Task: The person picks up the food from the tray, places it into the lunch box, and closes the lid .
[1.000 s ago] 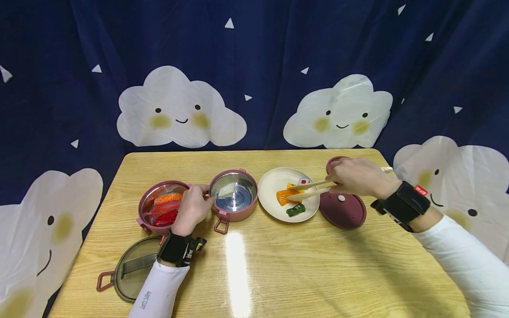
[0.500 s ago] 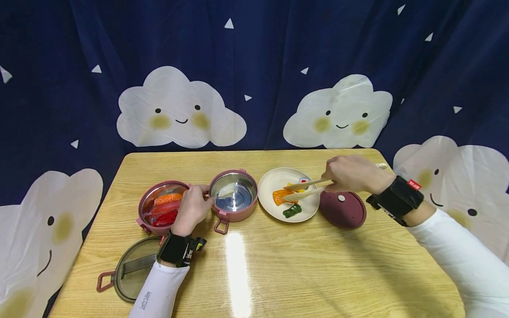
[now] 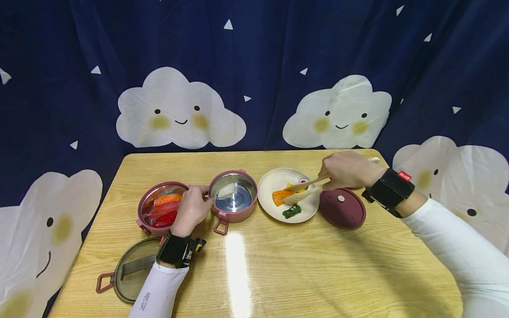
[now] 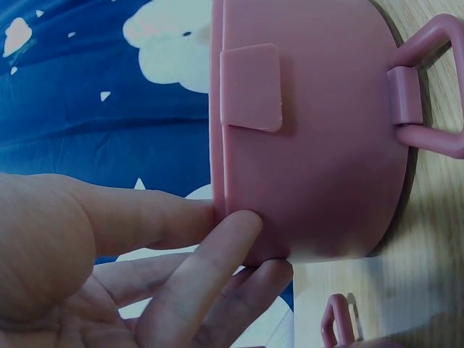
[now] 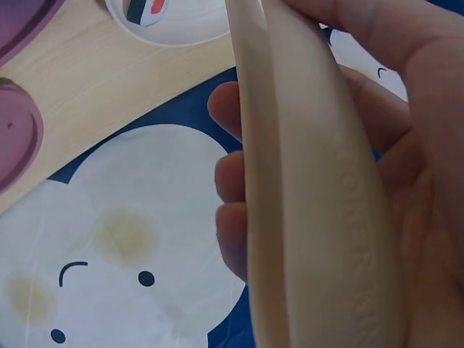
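Head view overlooks the table [image 3: 278, 265]; wrist views sit close.

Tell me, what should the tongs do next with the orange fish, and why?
Probably squeeze and lift it. The tongs in the right hand have their tips at the orange fish piece on the plate, while the left hand steadies the nearly empty pink bowl.

Bright overhead light, glare streak on table [image 3: 237, 269]; head view sharp w/ edge warp; wrist views blurry close-up.
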A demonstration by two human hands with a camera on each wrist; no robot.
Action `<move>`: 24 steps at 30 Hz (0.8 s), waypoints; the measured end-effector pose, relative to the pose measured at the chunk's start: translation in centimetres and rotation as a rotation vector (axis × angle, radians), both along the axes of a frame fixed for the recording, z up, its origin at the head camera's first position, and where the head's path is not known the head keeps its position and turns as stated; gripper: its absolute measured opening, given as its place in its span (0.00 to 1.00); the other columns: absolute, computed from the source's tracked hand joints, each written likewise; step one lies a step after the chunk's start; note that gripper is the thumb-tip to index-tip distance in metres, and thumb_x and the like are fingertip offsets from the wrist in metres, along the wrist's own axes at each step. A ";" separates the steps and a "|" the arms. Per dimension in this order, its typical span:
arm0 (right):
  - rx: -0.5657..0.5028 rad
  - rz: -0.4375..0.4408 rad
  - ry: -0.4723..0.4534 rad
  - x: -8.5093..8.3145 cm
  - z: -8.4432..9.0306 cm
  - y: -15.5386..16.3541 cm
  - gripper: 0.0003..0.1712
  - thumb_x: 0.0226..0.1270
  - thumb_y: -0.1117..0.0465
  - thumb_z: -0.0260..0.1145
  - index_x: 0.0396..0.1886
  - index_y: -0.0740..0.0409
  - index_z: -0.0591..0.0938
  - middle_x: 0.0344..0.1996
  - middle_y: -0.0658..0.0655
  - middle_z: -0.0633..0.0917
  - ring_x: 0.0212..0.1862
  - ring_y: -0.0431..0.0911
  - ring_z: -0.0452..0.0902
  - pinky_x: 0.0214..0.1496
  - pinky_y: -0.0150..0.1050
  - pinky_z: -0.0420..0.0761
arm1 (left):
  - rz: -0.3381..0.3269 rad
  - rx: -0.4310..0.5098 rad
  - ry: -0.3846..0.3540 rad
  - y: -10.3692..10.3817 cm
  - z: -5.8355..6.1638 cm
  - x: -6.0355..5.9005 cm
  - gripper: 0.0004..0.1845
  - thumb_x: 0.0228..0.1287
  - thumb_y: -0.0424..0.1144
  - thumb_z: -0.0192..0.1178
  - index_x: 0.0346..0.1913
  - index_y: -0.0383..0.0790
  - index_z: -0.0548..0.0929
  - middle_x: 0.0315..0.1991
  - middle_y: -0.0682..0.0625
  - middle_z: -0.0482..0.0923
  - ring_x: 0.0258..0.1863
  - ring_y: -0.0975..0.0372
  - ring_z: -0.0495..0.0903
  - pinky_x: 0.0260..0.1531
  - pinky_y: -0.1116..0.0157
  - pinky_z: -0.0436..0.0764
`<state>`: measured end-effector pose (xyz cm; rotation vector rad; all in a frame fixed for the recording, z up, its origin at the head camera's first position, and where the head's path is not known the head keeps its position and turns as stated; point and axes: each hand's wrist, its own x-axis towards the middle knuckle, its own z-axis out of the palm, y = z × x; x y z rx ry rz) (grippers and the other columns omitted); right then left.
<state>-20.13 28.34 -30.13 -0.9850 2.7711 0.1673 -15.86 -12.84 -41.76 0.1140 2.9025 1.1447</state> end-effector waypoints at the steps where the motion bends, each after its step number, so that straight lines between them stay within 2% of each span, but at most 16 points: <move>1: 0.003 -0.001 -0.003 -0.1 -0.1 -0.1 0.08 0.55 0.50 0.82 0.36 0.39 0.94 0.25 0.40 0.85 0.25 0.36 0.70 0.28 0.36 0.71 | 0.000 0.000 -0.002 0.0 0.0 0.0 0.16 0.69 0.30 0.67 0.58 0.30 0.88 0.54 0.34 0.89 0.50 0.46 0.86 0.43 0.56 0.79; 5: 0.000 0.005 -0.004 -0.3 -0.2 -0.4 0.08 0.54 0.51 0.83 0.35 0.40 0.93 0.26 0.41 0.86 0.26 0.37 0.71 0.29 0.37 0.72 | 0.000 0.003 -0.009 -0.1 0.0 0.1 0.16 0.69 0.30 0.66 0.58 0.30 0.88 0.53 0.34 0.88 0.49 0.47 0.85 0.42 0.58 0.77; 12: 0.010 0.057 0.002 -0.2 -0.2 -0.4 0.11 0.57 0.51 0.82 0.40 0.43 0.94 0.29 0.43 0.86 0.29 0.36 0.74 0.33 0.37 0.75 | -0.001 0.011 -0.023 0.1 0.1 0.1 0.17 0.69 0.30 0.66 0.59 0.30 0.87 0.54 0.33 0.88 0.49 0.47 0.85 0.40 0.60 0.75; 18: 0.021 0.119 0.048 -0.1 -0.3 -0.1 0.08 0.57 0.52 0.82 0.37 0.41 0.94 0.27 0.44 0.83 0.27 0.36 0.72 0.30 0.37 0.74 | 0.002 0.011 -0.022 0.1 0.1 0.1 0.18 0.69 0.30 0.66 0.59 0.29 0.87 0.53 0.33 0.88 0.45 0.48 0.83 0.37 0.63 0.73; 24: 0.027 0.135 0.062 0.0 -0.3 -0.1 0.06 0.57 0.53 0.82 0.35 0.41 0.93 0.25 0.44 0.81 0.26 0.37 0.70 0.28 0.37 0.72 | 0.000 0.009 -0.026 0.1 0.1 0.1 0.18 0.69 0.31 0.67 0.59 0.29 0.87 0.53 0.33 0.88 0.45 0.49 0.83 0.37 0.63 0.72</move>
